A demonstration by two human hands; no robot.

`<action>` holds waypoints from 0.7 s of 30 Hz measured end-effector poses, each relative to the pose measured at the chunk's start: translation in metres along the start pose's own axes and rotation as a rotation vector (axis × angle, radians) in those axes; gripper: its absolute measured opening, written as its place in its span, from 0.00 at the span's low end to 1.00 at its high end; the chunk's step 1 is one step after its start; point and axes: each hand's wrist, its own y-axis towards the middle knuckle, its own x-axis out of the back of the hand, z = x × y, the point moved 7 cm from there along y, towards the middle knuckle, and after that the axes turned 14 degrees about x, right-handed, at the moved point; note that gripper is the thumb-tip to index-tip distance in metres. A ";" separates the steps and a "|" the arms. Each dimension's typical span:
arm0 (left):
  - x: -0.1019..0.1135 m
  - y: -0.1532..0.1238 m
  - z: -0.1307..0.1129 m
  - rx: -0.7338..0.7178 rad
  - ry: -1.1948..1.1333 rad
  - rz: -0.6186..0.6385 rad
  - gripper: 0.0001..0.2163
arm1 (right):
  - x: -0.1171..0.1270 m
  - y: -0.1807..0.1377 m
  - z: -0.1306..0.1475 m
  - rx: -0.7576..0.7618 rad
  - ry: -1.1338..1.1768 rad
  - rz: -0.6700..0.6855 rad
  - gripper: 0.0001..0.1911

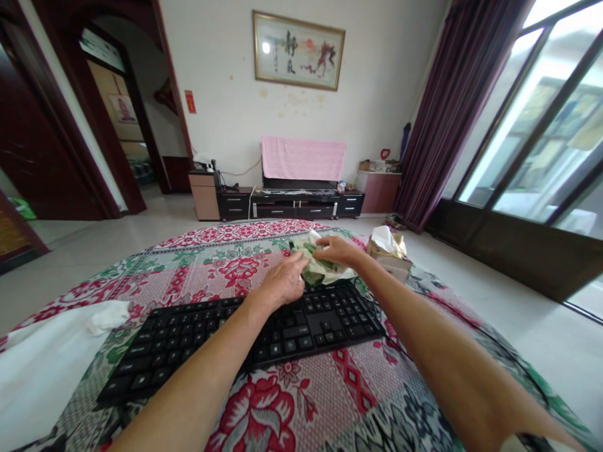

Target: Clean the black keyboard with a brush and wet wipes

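Observation:
A black keyboard point(245, 333) lies across a table covered by a red and green floral cloth point(282, 402). Just beyond its far edge sits a green and white soft packet point(323, 269). My left hand point(282, 282) rests over the keyboard's far edge, its fingers curled and pinching the packet's near side. My right hand point(336, 250) lies on top of the packet, fingers closed on it. What is inside the packet I cannot make out.
A tissue box point(390, 251) with a tissue sticking up stands at the table's far right. White cloth or paper point(51, 358) covers the near left. Beyond are a dark TV stand point(292, 202), a pink towel point(304, 158), curtains and glass doors on the right.

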 end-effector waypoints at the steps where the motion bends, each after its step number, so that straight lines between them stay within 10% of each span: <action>1: -0.005 0.001 -0.001 -0.007 0.021 0.036 0.26 | -0.001 0.000 -0.002 -0.010 0.018 0.007 0.12; 14: -0.020 0.005 0.000 0.089 0.078 0.178 0.24 | -0.021 0.017 0.009 -0.014 -0.529 0.062 0.25; 21: -0.021 0.005 0.002 0.160 0.094 0.199 0.21 | -0.022 0.017 0.011 0.070 -0.641 0.117 0.16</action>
